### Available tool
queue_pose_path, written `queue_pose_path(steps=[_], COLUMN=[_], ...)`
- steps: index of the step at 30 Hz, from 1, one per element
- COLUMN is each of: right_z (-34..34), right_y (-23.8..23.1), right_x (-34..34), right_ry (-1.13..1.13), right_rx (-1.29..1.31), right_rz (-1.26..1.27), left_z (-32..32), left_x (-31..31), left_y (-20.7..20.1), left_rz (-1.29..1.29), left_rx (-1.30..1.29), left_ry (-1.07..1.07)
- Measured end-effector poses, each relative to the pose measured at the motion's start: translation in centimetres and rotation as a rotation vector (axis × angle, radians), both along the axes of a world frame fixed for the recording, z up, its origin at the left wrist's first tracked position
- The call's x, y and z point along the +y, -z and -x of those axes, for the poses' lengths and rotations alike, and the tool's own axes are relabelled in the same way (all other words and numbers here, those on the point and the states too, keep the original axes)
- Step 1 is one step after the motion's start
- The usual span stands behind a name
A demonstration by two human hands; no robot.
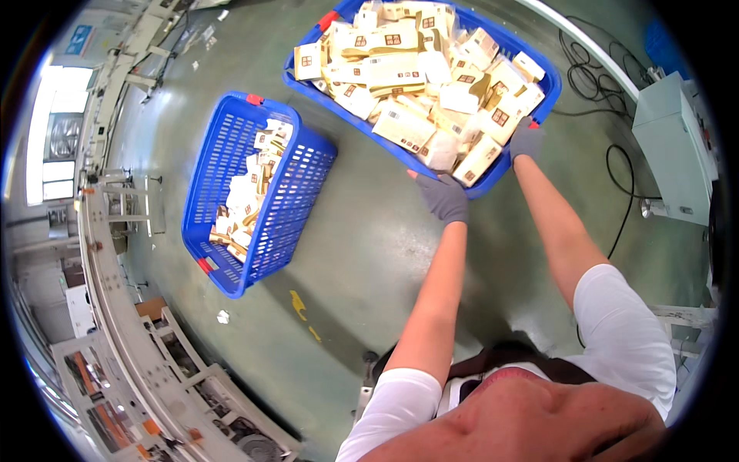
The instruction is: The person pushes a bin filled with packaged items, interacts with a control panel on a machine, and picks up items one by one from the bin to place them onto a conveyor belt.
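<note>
A large blue plastic basket [486, 183] at the top is heaped with cream-and-gold packs [404, 127] bearing dark square prints. My left hand [445, 199], in a grey glove with bare fingertips, is closed on its near rim. Farther right, my right hand [526, 142], gloved alike, grips the rim beside a red handle piece. The fingers of that hand are mostly hidden behind the rim and wrist. Both arms reach forward, stretched out.
A second blue slotted basket [296, 192] with red handles stands on the green floor to the left, partly filled with similar packs. Conveyor framing [108, 277] runs along the left. A grey cabinet [671, 146] and black cables [593, 77] are at the right.
</note>
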State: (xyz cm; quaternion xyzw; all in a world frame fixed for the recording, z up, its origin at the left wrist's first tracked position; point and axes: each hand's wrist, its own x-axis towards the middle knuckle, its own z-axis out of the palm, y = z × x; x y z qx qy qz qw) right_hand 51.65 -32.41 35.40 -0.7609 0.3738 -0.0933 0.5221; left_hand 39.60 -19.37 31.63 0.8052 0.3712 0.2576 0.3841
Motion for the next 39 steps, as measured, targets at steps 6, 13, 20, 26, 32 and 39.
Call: queue_pose_path(steps=[6,13,20,26,32,39], right_z=[0.3,0.7,2.2,4.8,0.9,-5.2], right_y=[6.1,6.6,7.1,12.4,13.0,11.3], right_x=[-6.9,-1.0,7.4,2.6,1.4,6.4], right_ry=[-0.022,-0.048,-0.448,-0.611,-0.773,-1.030], right_rx=[-0.054,-0.034,-0.053,-0.002,-0.047,-0.269], right_rz=[0.187,0.358,0.299,0.322,0.383,0.303], left_z=[3.0,5.5,9.5,20.7,24.9,36.6], left_x=[-5.8,-4.7,-2.7,6.8,21.6,35.0], left_y=[-0.2,4.3,6.9,7.2,3.4,6.2], left_rz=[0.185,0.097,-0.032,1.537,0.114,-0.065], left_rx=[-0.166,-0.041,0.450,-0.112,0.012,0.039], left_ry=[0.073,-0.036,-0.460,0.318,-0.370,-0.533])
